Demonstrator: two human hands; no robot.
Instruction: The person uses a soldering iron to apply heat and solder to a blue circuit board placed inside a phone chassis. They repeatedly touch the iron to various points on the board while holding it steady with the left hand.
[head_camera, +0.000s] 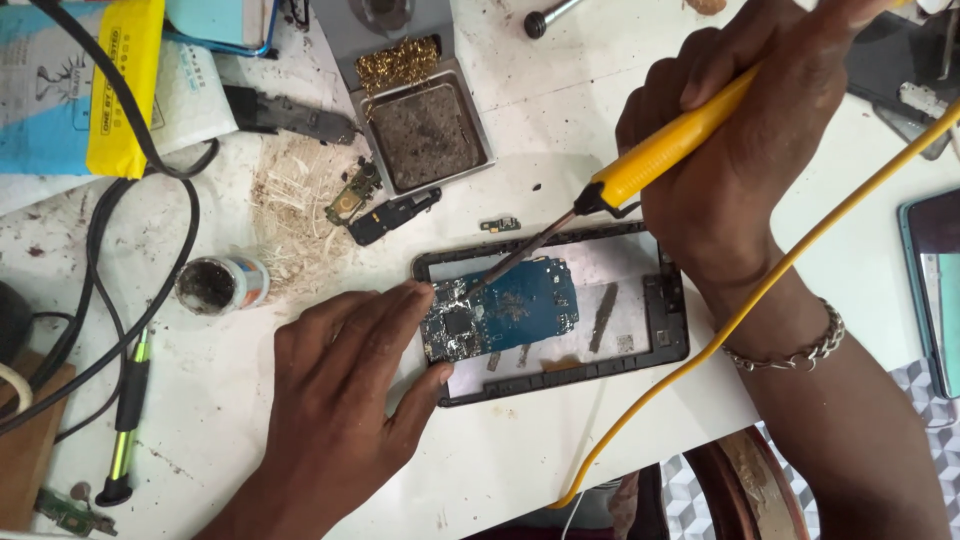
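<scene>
1. The board (505, 318) sits inside the black phone frame (668, 330), toward the frame's left half, with its long axis running left-right and tipped up a bit at the right end.
2. Left hand (345, 390) comes in from below-left, lying flat with fingers spread; its forefinger tip presses on the board's left edge. It's gripping nothing, just pinning the board down.
3. Right hand (735, 150) is up and to the right of the board, wrapped tight around the yellow soldering iron (665, 150).
4. The iron slants down-left from that hand, and its tip (478, 285) lands on the board's upper-left part, just beside the left forefinger (pretty close quarters there).
5. So the left hand is the nearer one and actually touches the board; the right hand reaches it only through the iron.
6. The iron's yellow cord (760, 290) trails off to the lower right, across the frame's right end.
</scene>
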